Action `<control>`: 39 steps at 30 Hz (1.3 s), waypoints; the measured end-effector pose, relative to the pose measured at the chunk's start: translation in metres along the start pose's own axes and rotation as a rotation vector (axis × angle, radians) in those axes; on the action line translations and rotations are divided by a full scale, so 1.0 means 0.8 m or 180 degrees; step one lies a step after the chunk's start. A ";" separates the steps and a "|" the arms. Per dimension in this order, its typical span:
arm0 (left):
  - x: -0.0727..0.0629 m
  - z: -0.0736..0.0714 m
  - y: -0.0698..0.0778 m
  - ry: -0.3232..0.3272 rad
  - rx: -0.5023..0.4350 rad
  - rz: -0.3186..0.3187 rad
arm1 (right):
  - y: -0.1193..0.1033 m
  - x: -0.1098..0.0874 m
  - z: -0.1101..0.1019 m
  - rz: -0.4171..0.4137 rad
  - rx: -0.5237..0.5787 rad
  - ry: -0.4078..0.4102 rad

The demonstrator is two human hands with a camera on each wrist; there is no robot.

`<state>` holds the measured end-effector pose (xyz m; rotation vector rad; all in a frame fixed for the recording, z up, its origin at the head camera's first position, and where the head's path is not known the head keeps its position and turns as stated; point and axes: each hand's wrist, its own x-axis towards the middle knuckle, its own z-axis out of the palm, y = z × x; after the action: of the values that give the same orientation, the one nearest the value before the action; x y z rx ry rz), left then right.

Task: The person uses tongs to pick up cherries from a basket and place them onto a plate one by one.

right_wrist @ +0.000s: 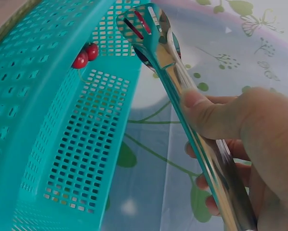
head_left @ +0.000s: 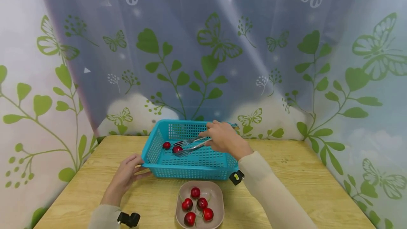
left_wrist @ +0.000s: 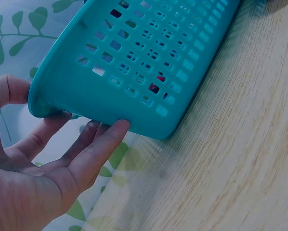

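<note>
My left hand grips the left corner of a turquoise plastic basket. In the left wrist view the thumb lies at the basket's rim, with fingers under it and against its wall. My right hand holds metal tongs over the basket, their heads around a cherry. Another cherry lies to its left on the basket's floor. In the right wrist view, red shows through the slots of the tongs' head, and two cherries sit near the basket wall.
A pinkish square bowl with several red cherries stands in front of the basket. All rest on a wood-grain table. A curtain printed with leaves and butterflies hangs behind. Each wrist carries a small black camera.
</note>
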<state>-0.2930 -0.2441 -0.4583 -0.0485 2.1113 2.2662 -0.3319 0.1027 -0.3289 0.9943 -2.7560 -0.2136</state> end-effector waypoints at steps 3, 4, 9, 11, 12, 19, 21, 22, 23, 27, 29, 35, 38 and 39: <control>-0.001 0.001 -0.001 -0.0006 0.0000 -0.0002 | 0.000 -0.012 -0.002 -0.0016 0.0024 0.0090; -0.001 0.001 -0.001 -0.0010 -0.0003 -0.0006 | 0.001 -0.016 -0.002 -0.0033 0.0019 0.0132; -0.002 0.000 0.001 -0.0001 -0.0017 -0.0009 | 0.004 -0.035 -0.001 -0.0093 0.0045 0.0311; -0.003 -0.002 0.002 0.0020 -0.0027 -0.0005 | 0.005 -0.041 0.000 -0.0101 0.0045 0.0354; -0.003 -0.002 0.002 0.0025 -0.0031 -0.0004 | 0.005 -0.044 0.001 -0.0111 0.0035 0.0377; -0.004 -0.005 -0.002 0.0044 -0.0015 -0.0006 | 0.006 -0.063 0.006 -0.0161 0.0156 0.0525; -0.003 -0.004 -0.002 0.0064 -0.0022 -0.0007 | 0.006 -0.067 0.007 -0.0171 0.0236 0.0562; -0.002 -0.004 -0.002 0.0057 -0.0015 -0.0001 | 0.006 -0.068 0.007 -0.0184 0.0253 0.0597; -0.001 -0.003 -0.002 0.0066 -0.0013 0.0001 | 0.006 -0.069 0.007 -0.0195 0.0262 0.0633; 0.002 0.000 -0.004 0.0077 -0.0002 0.0009 | 0.006 -0.074 0.010 -0.0243 0.0257 0.0784; 0.003 0.001 -0.005 0.0105 0.0010 -0.0003 | 0.006 -0.077 0.013 -0.0265 0.0247 0.0836; 0.003 -0.001 -0.003 0.0064 0.0004 -0.0016 | 0.006 -0.085 0.017 -0.0297 0.0198 0.0928; 0.002 -0.002 -0.002 0.0043 0.0001 -0.0025 | 0.004 -0.088 0.018 -0.0311 0.0178 0.0949; 0.002 -0.002 -0.003 0.0046 -0.0004 -0.0032 | 0.004 -0.090 0.017 -0.0310 0.0176 0.0956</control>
<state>-0.2944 -0.2455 -0.4605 -0.0759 2.1117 2.2685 -0.2831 0.1521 -0.3518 1.0779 -2.4571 -0.0007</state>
